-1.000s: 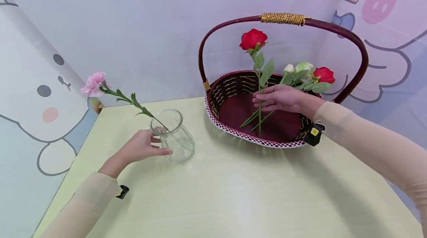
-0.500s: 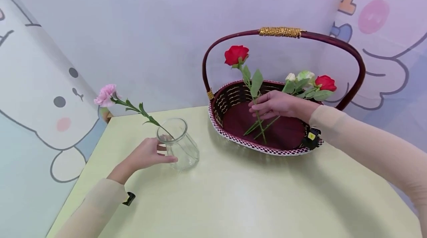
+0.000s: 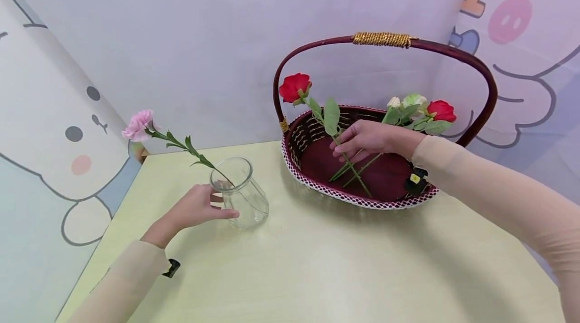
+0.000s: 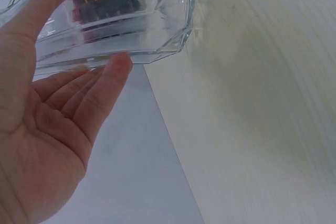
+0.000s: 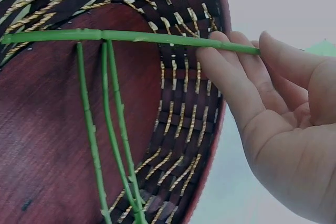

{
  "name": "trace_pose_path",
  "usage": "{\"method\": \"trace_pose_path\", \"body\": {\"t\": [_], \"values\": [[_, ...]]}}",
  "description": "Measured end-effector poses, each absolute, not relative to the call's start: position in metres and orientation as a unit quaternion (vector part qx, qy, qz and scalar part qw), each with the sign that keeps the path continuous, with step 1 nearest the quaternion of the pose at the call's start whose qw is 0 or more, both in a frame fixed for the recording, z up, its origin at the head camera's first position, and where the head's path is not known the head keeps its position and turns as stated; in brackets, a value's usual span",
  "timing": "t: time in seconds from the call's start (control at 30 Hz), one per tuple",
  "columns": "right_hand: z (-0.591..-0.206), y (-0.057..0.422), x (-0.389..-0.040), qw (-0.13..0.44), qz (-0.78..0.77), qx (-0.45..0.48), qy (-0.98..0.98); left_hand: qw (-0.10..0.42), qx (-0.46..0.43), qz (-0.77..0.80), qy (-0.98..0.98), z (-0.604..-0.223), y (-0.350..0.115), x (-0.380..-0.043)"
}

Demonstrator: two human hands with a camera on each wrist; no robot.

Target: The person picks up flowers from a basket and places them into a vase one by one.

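Note:
My left hand holds the clear glass vase, thumb on the near side and fingers round the far side. In the left wrist view, the vase's glass wall lies between thumb and fingers. A pink carnation leans out of the vase to the left. Over the basket, my right hand pinches the green stem of a red rose, whose bloom tilts left. The right wrist view shows that stem between thumb and fingertips, crossing above other stems.
Another red rose and pale whitish-green blooms lean on the basket's right side. The basket's tall handle arches above the right hand. Both vase and basket stand on a pale yellow table, with a cartoon-printed backdrop behind.
The held red rose has tipped from nearly upright to leaning left, its bloom moving left and down. My right hand shifted slightly left. The left hand keeps its hold on the vase.

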State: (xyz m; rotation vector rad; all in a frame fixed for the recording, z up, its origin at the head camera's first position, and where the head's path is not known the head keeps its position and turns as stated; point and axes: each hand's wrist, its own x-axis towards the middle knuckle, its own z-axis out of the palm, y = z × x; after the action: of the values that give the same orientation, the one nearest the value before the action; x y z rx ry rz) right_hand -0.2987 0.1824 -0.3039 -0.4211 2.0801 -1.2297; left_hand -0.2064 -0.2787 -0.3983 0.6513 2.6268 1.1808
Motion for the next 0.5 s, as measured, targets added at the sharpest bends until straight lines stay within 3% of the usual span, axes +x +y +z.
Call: {"method": "trace_pose_path", "body": {"t": [0.5], "values": [[-0.268, 0.161, -0.297, 0.335, -0.454, -0.205, 0.8, 0.098, 0.22, 0.393, 0.887, -0.398, -0.279, -0.208]]}}
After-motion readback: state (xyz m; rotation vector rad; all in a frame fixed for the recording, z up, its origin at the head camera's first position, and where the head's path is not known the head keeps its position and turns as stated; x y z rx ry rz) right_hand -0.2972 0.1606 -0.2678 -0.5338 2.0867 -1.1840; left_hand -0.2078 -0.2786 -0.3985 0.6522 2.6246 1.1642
